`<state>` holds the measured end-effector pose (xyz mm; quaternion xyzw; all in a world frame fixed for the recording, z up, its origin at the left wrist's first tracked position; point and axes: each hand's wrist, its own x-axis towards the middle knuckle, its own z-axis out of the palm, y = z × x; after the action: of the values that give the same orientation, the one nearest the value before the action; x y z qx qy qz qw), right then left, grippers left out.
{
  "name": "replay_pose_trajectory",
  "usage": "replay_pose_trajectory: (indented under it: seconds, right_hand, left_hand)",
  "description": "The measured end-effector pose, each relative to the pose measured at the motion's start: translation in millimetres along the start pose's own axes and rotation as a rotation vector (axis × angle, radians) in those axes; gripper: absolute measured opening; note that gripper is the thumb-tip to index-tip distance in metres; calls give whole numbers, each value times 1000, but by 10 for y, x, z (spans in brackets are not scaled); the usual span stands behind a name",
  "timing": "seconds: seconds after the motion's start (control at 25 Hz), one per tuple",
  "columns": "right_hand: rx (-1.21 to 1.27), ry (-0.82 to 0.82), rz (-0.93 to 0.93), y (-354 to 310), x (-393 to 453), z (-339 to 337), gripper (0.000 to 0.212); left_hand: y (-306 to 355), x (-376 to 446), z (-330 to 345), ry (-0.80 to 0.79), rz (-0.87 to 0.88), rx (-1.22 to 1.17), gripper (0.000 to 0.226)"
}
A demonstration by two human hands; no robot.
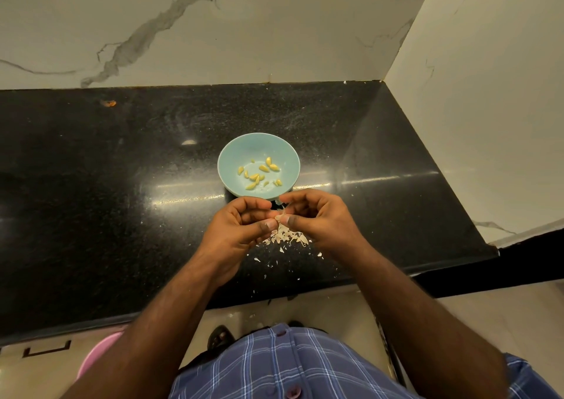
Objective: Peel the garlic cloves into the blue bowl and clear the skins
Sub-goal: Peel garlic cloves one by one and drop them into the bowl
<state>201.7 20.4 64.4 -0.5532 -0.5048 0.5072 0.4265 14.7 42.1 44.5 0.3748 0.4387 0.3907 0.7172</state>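
A blue bowl sits on the black counter and holds several peeled yellow garlic cloves. Just in front of the bowl, my left hand and my right hand meet, fingers curled. Both pinch one small garlic clove between thumbs and fingertips, with a strip of skin sticking up from it. Below the hands lies a pile of pale garlic skins, with loose flakes scattered toward the counter's front edge.
The black granite counter runs left and right, backed by marble walls behind and at the right. A few skin flakes lie on the floor below the edge. A pink tub stands on the floor at lower left.
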Motion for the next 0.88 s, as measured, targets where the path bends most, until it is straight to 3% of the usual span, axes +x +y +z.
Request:
replay_pose_trajectory:
  seconds: [0.28, 0.68, 0.76, 0.88]
  right_hand:
    - [209, 55, 98, -25, -26, 57, 26]
    - [554, 4, 530, -132, -20, 78, 20]
    - [542, 21, 497, -143, -30, 110, 19]
    - [281, 101, 183, -74, -42, 165, 23]
  left_hand:
    - [-12, -22, 21, 12, 41, -19, 34]
    - [17, -30, 5, -54, 166, 48, 26]
    - [19, -30, 10, -34, 166, 52, 26]
    - [14, -26, 36, 18, 107, -12, 22]
